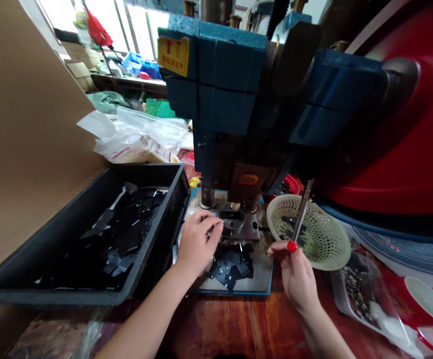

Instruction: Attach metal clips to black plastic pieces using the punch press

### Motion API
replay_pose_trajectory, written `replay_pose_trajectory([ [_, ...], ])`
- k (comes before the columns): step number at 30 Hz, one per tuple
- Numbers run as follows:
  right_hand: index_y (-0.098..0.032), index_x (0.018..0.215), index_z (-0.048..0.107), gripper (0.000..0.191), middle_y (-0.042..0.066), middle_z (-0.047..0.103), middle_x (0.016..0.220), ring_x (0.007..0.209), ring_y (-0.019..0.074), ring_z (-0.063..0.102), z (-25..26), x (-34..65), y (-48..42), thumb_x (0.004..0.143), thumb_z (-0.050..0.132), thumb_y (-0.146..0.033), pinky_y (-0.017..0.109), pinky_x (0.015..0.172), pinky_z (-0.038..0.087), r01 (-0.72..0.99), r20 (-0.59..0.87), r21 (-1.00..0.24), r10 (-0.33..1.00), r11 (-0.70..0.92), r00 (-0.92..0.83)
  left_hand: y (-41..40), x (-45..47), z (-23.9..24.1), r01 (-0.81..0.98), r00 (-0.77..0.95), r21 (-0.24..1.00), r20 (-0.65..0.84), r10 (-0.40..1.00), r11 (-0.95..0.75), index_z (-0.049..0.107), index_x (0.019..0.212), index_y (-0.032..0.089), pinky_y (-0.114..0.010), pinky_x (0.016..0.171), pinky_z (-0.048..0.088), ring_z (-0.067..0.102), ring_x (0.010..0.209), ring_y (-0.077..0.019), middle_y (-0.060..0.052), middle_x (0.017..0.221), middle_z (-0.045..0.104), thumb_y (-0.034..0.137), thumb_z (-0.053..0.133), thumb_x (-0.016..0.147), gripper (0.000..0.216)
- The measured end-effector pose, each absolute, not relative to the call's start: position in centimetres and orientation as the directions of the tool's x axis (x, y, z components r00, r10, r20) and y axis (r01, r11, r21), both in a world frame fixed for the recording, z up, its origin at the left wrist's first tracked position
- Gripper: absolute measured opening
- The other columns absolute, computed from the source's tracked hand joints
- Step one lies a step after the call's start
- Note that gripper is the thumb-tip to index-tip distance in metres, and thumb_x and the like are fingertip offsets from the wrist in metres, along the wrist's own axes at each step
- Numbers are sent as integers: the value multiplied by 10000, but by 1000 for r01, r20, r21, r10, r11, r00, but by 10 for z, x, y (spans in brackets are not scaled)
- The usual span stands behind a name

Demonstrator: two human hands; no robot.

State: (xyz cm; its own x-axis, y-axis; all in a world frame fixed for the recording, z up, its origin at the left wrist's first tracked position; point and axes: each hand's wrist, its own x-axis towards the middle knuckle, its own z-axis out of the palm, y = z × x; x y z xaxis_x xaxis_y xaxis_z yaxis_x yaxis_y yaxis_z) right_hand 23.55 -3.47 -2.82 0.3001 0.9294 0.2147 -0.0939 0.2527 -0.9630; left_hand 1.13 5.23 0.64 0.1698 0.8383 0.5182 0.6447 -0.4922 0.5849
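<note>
My left hand (200, 239) is at the left of the round metal die (232, 218) on the press bed. Its thumb and fingers are drawn together, and whatever may be between them is hidden. Several small flat black pieces (234, 262) lie loose on the bed plate (259, 285) in front of the die. My right hand (298, 274), right of the bed, is closed round a slim metal tool (303, 212) with a red band at its grip. That tool points upward, in front of a pale green basket (336, 242) with a few black pieces inside.
A blue press head (216, 85) hangs over the die. At the left a deep black bin (126, 294) holds many black pieces, beside a cardboard sheet (33, 124). A large red wheel cover (399, 129), a tray of small metal parts (356, 294) and a red mug (406, 299) are at the right.
</note>
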Motion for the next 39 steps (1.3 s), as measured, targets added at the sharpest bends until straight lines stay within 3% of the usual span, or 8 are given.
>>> replay_pose_trajectory([
  [11,-185,845,654,368,57,651,767,699,194,597,-32,242,-29,908,408,-451,339,660,480,47,297,-953,898,299,325,52,14,4,691,180,542,511,840,-478,680,959,263,-391,870,428,537,973,-227,-45,1023,582,273,537,863,172],
  [18,-200,847,588,268,16,602,745,679,159,565,-28,225,-20,882,464,-435,296,628,457,-51,266,-945,848,324,459,42,14,4,668,124,582,529,840,-465,632,999,230,-380,870,423,535,962,-220,-50,1029,576,251,539,864,166],
  [24,-215,877,509,391,12,571,695,620,162,560,-32,213,-15,898,324,-558,298,571,468,-121,130,-972,894,200,430,22,5,7,624,83,624,546,834,-470,594,1003,236,-386,902,422,534,1006,-218,-50,1027,568,222,527,870,149],
  [28,-196,955,567,329,35,620,768,610,161,554,-18,209,14,861,469,-495,297,577,463,236,155,-969,929,76,336,10,3,10,572,90,666,529,844,-479,583,1001,247,-393,895,452,545,1011,-222,-54,1034,569,220,517,871,148],
  [32,-182,961,623,338,82,654,916,822,219,604,-3,205,54,844,481,-466,335,715,456,633,277,-763,950,129,141,-7,1,15,536,156,679,504,850,-501,577,1032,263,-385,872,485,562,996,-217,-59,1048,562,207,508,869,186],
  [36,-191,810,624,309,49,662,787,735,205,609,3,204,67,852,455,-446,301,638,428,737,255,-666,963,114,81,-27,-14,32,553,233,594,562,794,-584,568,1067,288,-379,832,515,585,964,-218,-67,1038,577,166,529,840,261],
  [39,-194,766,606,323,33,645,697,648,186,591,8,211,55,856,437,-454,280,584,409,730,285,-677,947,91,147,-23,-37,56,592,350,411,643,681,-693,567,1110,323,-372,812,520,601,933,-218,-50,1023,610,150,578,795,359],
])
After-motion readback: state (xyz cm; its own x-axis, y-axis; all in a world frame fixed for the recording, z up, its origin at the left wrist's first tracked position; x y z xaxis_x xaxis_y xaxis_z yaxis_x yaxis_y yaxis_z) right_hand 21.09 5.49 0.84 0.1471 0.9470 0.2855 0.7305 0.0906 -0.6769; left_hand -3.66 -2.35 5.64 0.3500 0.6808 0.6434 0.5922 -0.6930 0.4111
